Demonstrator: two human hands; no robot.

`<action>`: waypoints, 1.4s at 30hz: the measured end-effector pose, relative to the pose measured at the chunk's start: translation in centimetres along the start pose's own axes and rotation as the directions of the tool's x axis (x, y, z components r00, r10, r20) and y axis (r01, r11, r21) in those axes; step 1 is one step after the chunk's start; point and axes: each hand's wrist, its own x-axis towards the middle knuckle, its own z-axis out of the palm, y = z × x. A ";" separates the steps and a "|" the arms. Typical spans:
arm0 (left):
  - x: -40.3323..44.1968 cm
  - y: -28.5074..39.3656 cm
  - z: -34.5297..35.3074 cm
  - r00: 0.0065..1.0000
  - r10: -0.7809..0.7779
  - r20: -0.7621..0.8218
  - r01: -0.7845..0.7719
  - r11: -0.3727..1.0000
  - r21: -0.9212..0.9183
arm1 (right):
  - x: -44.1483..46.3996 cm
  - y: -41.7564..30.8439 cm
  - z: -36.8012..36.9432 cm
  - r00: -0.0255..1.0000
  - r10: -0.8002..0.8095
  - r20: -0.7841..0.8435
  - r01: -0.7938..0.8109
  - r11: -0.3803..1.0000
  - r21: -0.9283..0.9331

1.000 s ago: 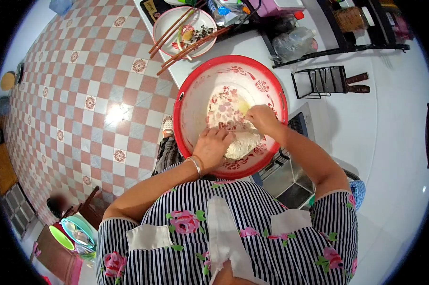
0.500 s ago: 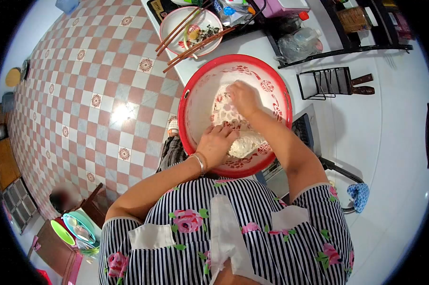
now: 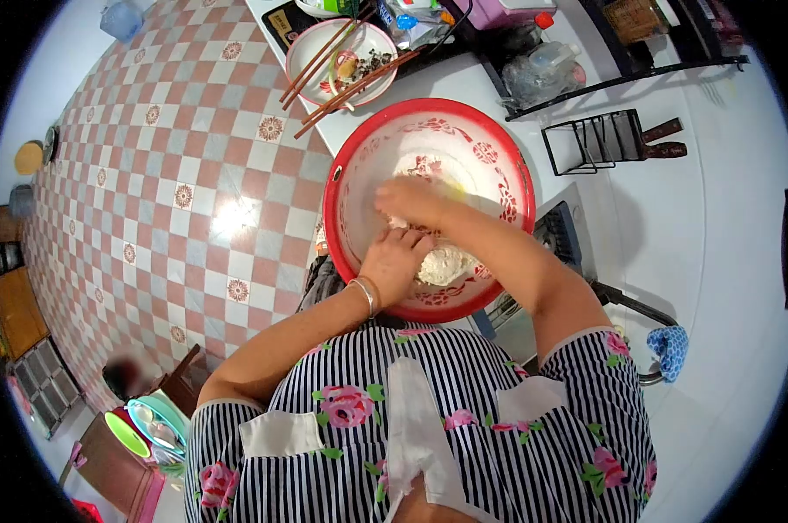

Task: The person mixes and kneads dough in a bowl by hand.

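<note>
your half-open left hand (image 3: 396, 263) touches pale lumpy dough (image 3: 446, 265) at its nine o'clock; your right hand (image 3: 409, 201) curls, hold unclear.

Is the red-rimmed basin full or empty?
In between, mostly unfilled: the basin holds pale dough near the person's body, and much of its patterned inside shows.

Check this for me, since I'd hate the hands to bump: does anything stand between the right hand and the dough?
Partly, it seems: the left hand is at the dough's left edge, its fingertips close to the direct path from the right hand. The basin's red rim isn't in the way; it surrounds both.
</note>
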 end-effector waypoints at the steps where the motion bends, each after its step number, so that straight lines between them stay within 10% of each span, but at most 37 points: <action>1: -0.1 0.0 0.2 1.000 -0.016 -0.004 0.016 1.000 -0.004 | -0.8 1.3 -0.8 0.988 0.017 -0.154 -0.028 0.997 -0.074; 7: 0.0 -0.1 -0.9 0.997 -0.070 -0.030 0.067 0.991 -0.117 | -8.8 2.0 -5.8 0.810 0.543 -0.223 -0.583 0.786 -0.204; 10: 1.3 0.3 -4.3 0.910 -0.390 0.139 0.407 0.905 -0.126 | -12.4 -0.1 -5.2 0.814 0.580 -0.039 -0.572 0.787 -0.232; 14: 3.3 -4.1 -5.0 0.916 -0.368 -0.162 0.319 0.910 -0.264 | -14.3 -3.3 -3.6 0.791 0.575 0.209 -0.539 0.817 -0.206; 20: 11.9 -7.9 -3.2 0.975 -0.144 -0.172 0.040 0.866 -0.499 | -12.3 -6.2 3.0 0.644 0.739 -0.197 -0.765 0.618 -0.182; 24: 12.7 -4.5 -4.8 0.944 -0.319 0.088 0.330 0.929 -0.169 | -10.1 -7.1 5.0 0.690 0.721 0.067 -0.719 0.673 0.174; 29: 13.4 -6.9 -2.9 0.929 -0.345 0.132 0.356 0.932 -0.075 | -9.7 -9.3 4.1 0.794 0.606 0.042 -0.606 0.795 -0.003; 34: 9.8 -6.1 -5.5 0.969 -0.233 -0.077 0.229 0.972 -0.058 | -12.0 -8.5 2.4 0.674 0.722 0.154 -0.712 0.691 -0.124; 38: 4.9 -5.6 -7.0 0.884 0.046 -0.465 -0.072 0.997 -0.038 | -7.0 -10.3 3.0 0.750 0.658 0.074 -0.657 0.753 -0.031; 42: 2.1 -6.2 -6.7 0.801 0.033 -0.598 -0.033 0.999 0.011 | -1.8 -10.0 3.4 0.829 0.536 -0.160 -0.537 0.843 0.038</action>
